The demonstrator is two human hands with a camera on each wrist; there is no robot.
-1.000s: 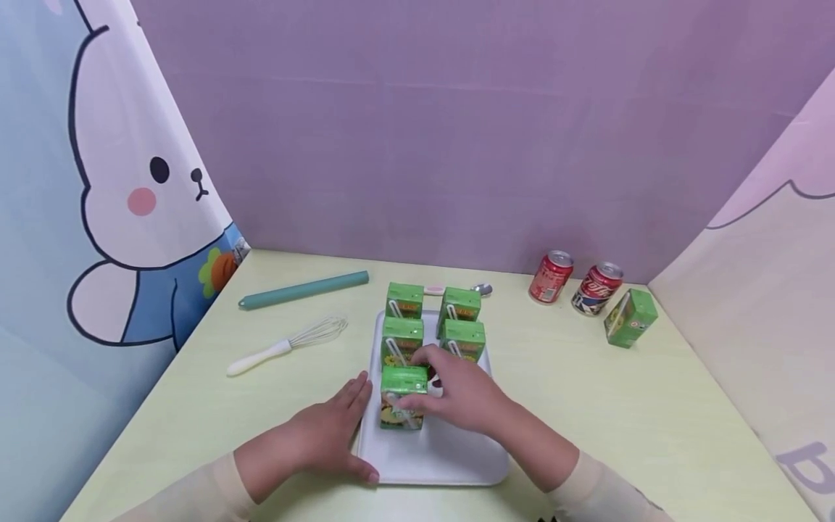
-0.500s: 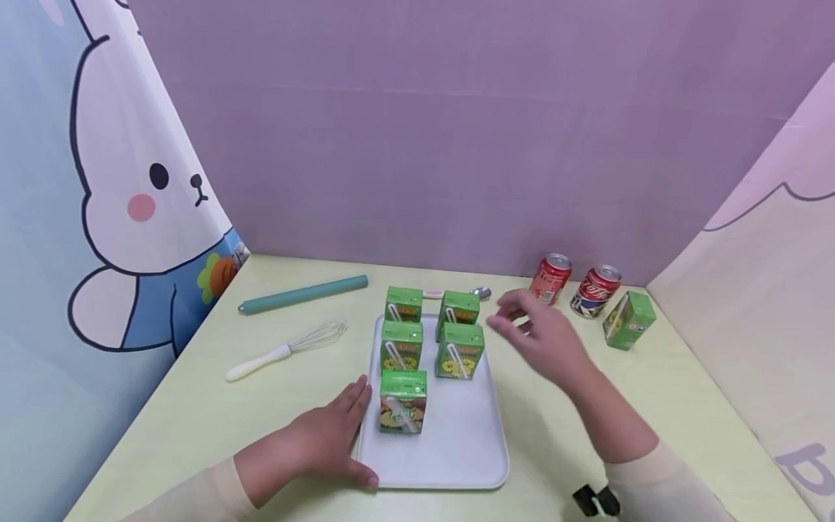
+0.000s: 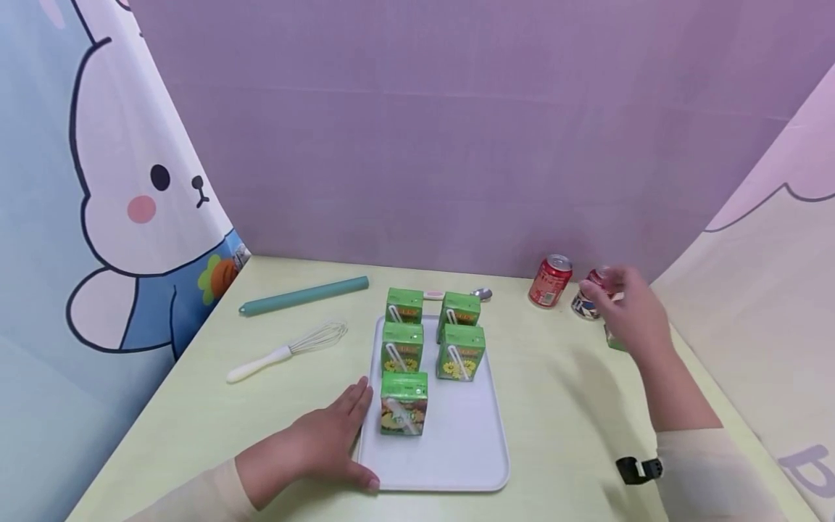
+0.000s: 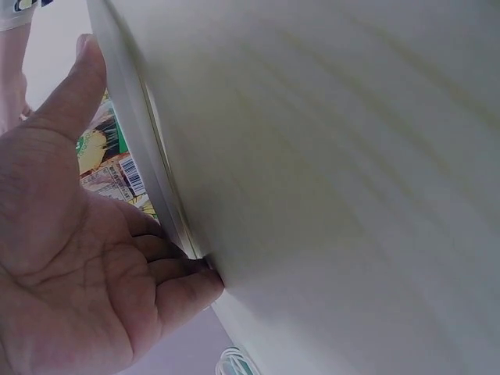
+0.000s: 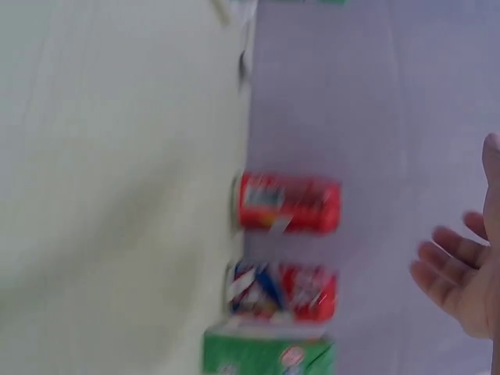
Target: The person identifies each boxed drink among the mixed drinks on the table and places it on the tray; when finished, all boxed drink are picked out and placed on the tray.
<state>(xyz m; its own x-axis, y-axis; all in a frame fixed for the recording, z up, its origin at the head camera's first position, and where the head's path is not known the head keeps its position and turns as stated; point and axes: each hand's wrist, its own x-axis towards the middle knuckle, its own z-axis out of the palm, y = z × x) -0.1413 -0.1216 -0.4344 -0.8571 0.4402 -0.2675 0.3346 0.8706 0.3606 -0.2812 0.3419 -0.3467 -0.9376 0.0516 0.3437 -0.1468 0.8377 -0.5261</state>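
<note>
My left hand [image 3: 329,442] rests against the left edge of a white tray [image 3: 459,442], fingers and thumb extended along it. Several green drink cartons with straws stand upright on the tray in two columns; the front left carton [image 3: 403,413] is closest to me. My right hand [image 3: 629,315] is in the air at the far right, holding nothing, its fingers loosely bent. Behind it, a red and blue can [image 3: 585,307] and another green carton [image 5: 266,355] are partly hidden in the head view. Left of these stands a red can [image 3: 550,283].
A teal rod [image 3: 303,296] and a whisk with a white handle [image 3: 287,353] lie left of the tray. Behind the cartons lies a spoon [image 3: 483,293], partly covered. A purple cloth wall [image 3: 417,145] closes off the table's back.
My right hand has let go of the front left carton and moved away to the right, over the far can and carton. My left hand stays at the tray's edge.
</note>
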